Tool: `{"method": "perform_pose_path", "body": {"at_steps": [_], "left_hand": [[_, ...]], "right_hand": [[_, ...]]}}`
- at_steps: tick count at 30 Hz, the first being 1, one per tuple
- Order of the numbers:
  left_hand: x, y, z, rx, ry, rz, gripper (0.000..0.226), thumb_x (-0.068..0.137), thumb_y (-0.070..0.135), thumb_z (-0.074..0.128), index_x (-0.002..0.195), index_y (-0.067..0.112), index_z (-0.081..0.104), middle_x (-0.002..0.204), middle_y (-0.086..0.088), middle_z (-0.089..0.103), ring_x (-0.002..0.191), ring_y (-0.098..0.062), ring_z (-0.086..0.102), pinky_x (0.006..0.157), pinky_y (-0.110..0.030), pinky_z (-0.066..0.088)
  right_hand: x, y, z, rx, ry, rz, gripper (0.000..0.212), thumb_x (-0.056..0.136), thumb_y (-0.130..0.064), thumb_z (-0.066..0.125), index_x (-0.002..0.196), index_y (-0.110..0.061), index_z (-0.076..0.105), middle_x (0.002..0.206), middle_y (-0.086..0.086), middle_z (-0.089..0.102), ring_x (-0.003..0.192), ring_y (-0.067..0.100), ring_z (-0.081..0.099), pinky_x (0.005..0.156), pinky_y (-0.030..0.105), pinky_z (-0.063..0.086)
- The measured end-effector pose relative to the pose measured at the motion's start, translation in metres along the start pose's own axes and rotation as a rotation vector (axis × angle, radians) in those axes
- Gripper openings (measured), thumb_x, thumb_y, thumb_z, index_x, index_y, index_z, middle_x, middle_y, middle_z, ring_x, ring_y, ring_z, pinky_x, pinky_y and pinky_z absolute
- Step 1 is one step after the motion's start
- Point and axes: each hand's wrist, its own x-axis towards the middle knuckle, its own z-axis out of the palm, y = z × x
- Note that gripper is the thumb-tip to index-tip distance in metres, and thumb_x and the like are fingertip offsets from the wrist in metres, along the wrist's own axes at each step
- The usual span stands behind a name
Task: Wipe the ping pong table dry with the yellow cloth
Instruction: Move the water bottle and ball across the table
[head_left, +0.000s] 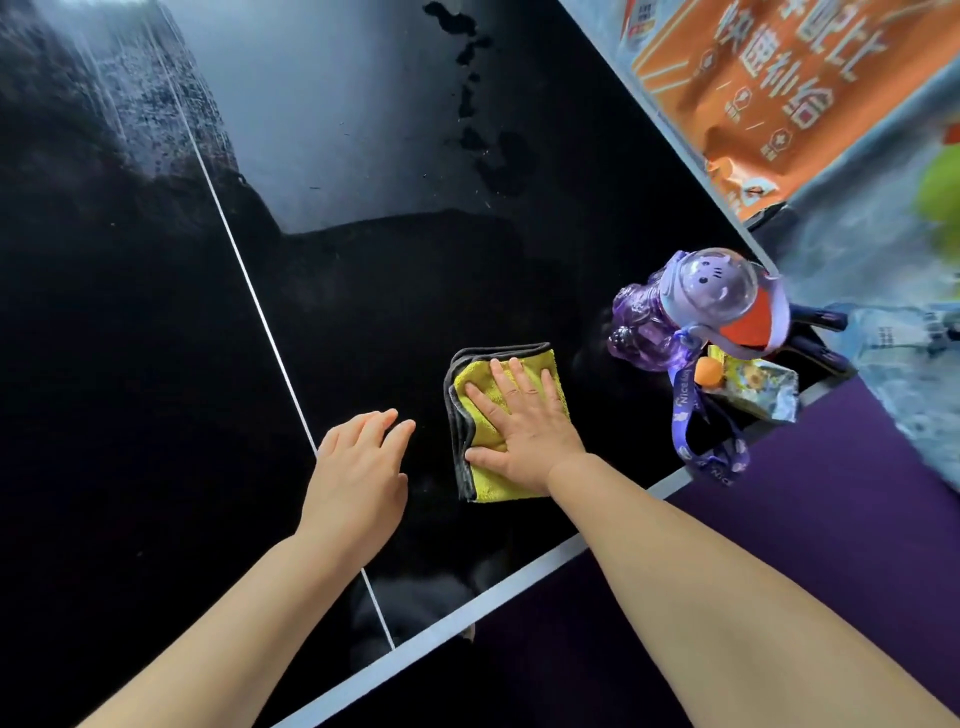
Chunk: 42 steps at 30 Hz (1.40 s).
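Right hand: I see it lying flat on the yellow cloth, palm down, fingers straight and slightly spread, thumb out along the cloth's near left edge. Nothing is gripped; it presses on top.
Left hand: flat on the bare table just left of the cloth, fingers straight and close together, holding nothing. It touches neither the cloth nor the other hand.
Yellow cloth: folded into a thick pad with a grey border showing along its left and far edges. It lies on the ping pong table, near the end edge, to the right of the white centre line.
Ping pong table: dark and glossy, with a pale band along the end edge closest to me.
Water patches: I can make out irregular blotches in a ragged chain on the far right part of the surface, well apart from the cloth.
Purple bottle: bear-shaped with a domed lid, standing near the table's right corner, to the right of the cloth and not touching it. Its purple strap trails toward the end edge.
Small packet: printed wrapper lying at the corner, just beside the bottle.
Orange banner: beyond the table's right side, lettering visible.
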Motion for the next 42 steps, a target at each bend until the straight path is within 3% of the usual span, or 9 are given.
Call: {"method": "perform_pose_path", "body": {"at_steps": [5, 12, 15, 21, 25, 28, 31, 37, 42], "left_hand": [[0.023, 0.013, -0.013, -0.023, 0.063, 0.052, 0.067, 0.051, 0.01, 0.086, 0.114, 0.009, 0.066, 0.115, -0.011, 0.064, 0.107, -0.033, 0.06, 0.087, -0.046, 0.049], [0.074, 0.065, -0.038, -0.023, 0.118, 0.138, 0.062, 0.052, 0.013, 0.083, 0.112, 0.012, 0.067, 0.115, -0.009, 0.065, 0.105, -0.03, 0.06, 0.088, -0.044, 0.047], [0.102, 0.1, -0.046, -0.025, 0.098, 0.163, 0.068, 0.052, 0.017, 0.087, 0.116, 0.012, 0.065, 0.119, -0.008, 0.064, 0.108, -0.03, 0.059, 0.088, -0.045, 0.048], [0.152, 0.19, -0.044, -0.133, 0.234, 0.244, 0.064, 0.056, 0.019, 0.084, 0.116, 0.012, 0.063, 0.119, -0.006, 0.062, 0.11, -0.022, 0.048, 0.095, -0.032, 0.029], [0.18, 0.264, -0.033, -0.197, 0.334, 0.357, 0.043, 0.074, 0.039, 0.06, 0.11, 0.015, 0.067, 0.12, -0.004, 0.061, 0.119, -0.021, 0.044, 0.105, -0.031, 0.026], [0.195, 0.301, -0.018, -0.106, 0.334, 0.497, 0.046, 0.069, 0.047, 0.065, 0.104, 0.018, 0.072, 0.122, -0.001, 0.061, 0.129, -0.021, 0.039, 0.113, -0.038, 0.023], [0.204, 0.32, -0.01, -0.015, 0.293, 0.548, 0.038, 0.067, 0.041, 0.066, 0.094, 0.016, 0.074, 0.124, -0.003, 0.062, 0.132, -0.023, 0.037, 0.109, -0.047, 0.026], [0.205, 0.325, -0.007, 0.072, 0.323, 0.483, 0.022, 0.079, 0.024, 0.05, 0.067, 0.024, 0.069, 0.106, 0.006, 0.069, 0.132, -0.019, 0.036, 0.116, -0.042, 0.015], [0.2, 0.328, -0.017, -0.026, 0.415, 0.378, 0.013, 0.07, 0.021, 0.059, 0.073, 0.018, 0.071, 0.094, 0.007, 0.067, 0.122, -0.016, 0.045, 0.107, -0.04, 0.031]], "right_hand": [[-0.021, 0.001, -0.027, 0.266, 0.052, 0.012, 0.062, 0.098, -0.047, 0.046, 0.154, -0.032, 0.024, 0.165, 0.004, 0.002, 0.152, 0.022, -0.002, 0.122, 0.042, 0.004], [-0.101, 0.061, -0.025, 0.694, 0.391, 0.304, 0.028, 0.094, -0.022, 0.061, 0.119, -0.018, 0.071, 0.13, -0.004, 0.063, 0.124, 0.01, 0.052, 0.104, 0.018, 0.037], [-0.123, 0.107, -0.028, 0.78, 0.517, 0.444, 0.019, 0.091, -0.017, 0.064, 0.106, -0.019, 0.076, 0.111, -0.01, 0.07, 0.107, 0.005, 0.06, 0.087, 0.007, 0.037], [-0.136, 0.201, -0.017, 0.916, 0.576, 0.778, 0.015, 0.092, -0.027, 0.065, 0.094, -0.015, 0.075, 0.092, 0.002, 0.074, 0.09, 0.027, 0.067, 0.07, 0.03, 0.045], [-0.133, 0.254, 0.018, 0.543, 0.412, 0.604, 0.018, 0.09, -0.035, 0.065, 0.089, -0.019, 0.072, 0.09, 0.001, 0.07, 0.086, 0.026, 0.066, 0.066, 0.029, 0.047], [-0.122, 0.278, 0.038, 0.425, 0.578, 0.353, 0.019, 0.076, -0.041, 0.061, 0.077, -0.023, 0.068, 0.079, -0.001, 0.068, 0.069, 0.023, 0.062, 0.052, 0.027, 0.05], [-0.101, 0.296, 0.036, 0.376, 0.689, 0.18, 0.029, 0.075, -0.043, 0.059, 0.096, -0.024, 0.055, 0.087, 0.002, 0.064, 0.077, 0.023, 0.056, 0.06, 0.034, 0.051], [-0.071, 0.303, 0.003, 0.295, 0.498, 0.132, 0.048, 0.05, -0.054, 0.088, 0.083, -0.023, 0.073, 0.079, -0.004, 0.058, 0.074, 0.021, 0.058, 0.064, 0.033, 0.052], [-0.061, 0.306, 0.005, 0.35, 0.496, 0.113, 0.046, 0.039, -0.054, 0.09, 0.065, -0.025, 0.065, 0.069, -0.005, 0.054, 0.067, 0.022, 0.057, 0.055, 0.035, 0.052]]}}
